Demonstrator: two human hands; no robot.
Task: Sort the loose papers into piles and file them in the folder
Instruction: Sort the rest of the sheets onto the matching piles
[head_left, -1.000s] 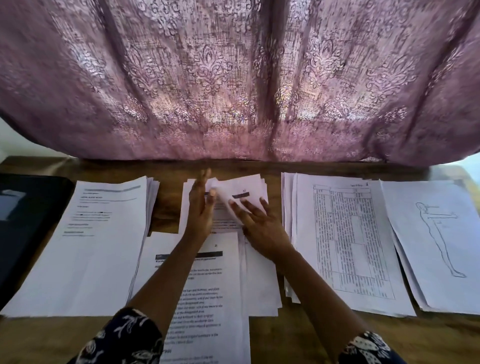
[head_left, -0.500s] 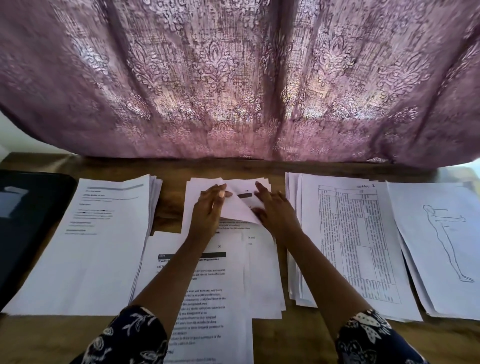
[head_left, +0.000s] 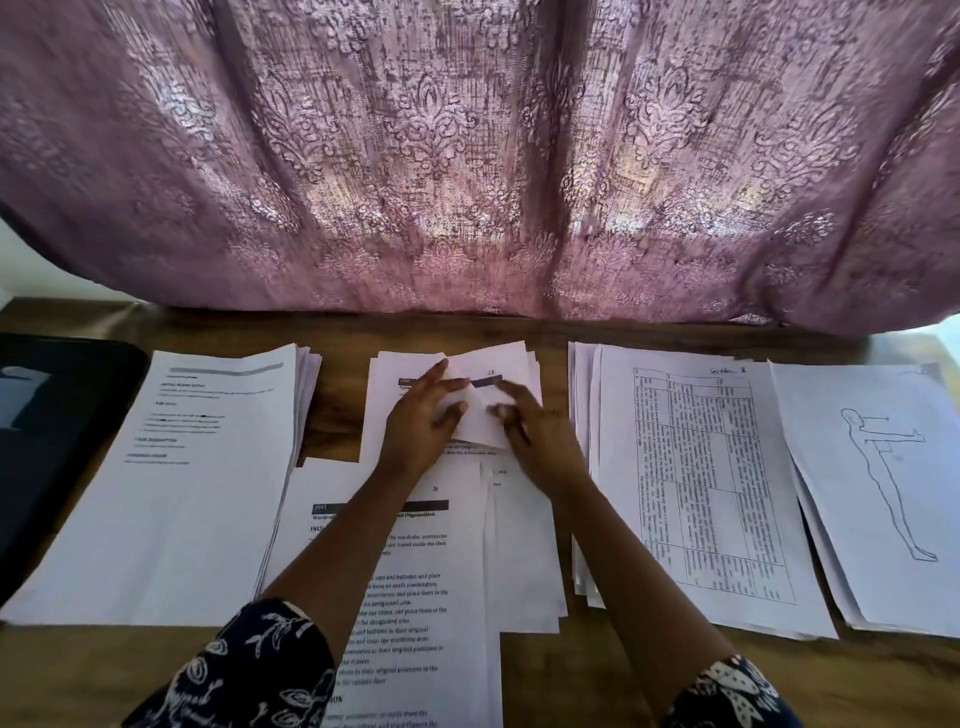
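At the bottom of the frame two patterned sleeves (head_left: 249, 670) reach up over a printed page (head_left: 415, 597) lying on the wooden desk (head_left: 571, 675). At centre, the left hand (head_left: 423, 415) pinches the left edge of a loose sheet (head_left: 493, 384) between thumb and fingers. The right hand (head_left: 540, 431) rests on the sheet's right side with fingertips bent down; blur hides whether it grips. The sheet sits tilted on the middle pile (head_left: 395, 415). A text pile (head_left: 182, 493) lies at left, a pile topped by a table (head_left: 701, 493) at right, and a figure drawing (head_left: 883, 467) at far right. The black folder (head_left: 52, 441) lies at the left edge. A mauve curtain (head_left: 467, 156) fills the upper frame.
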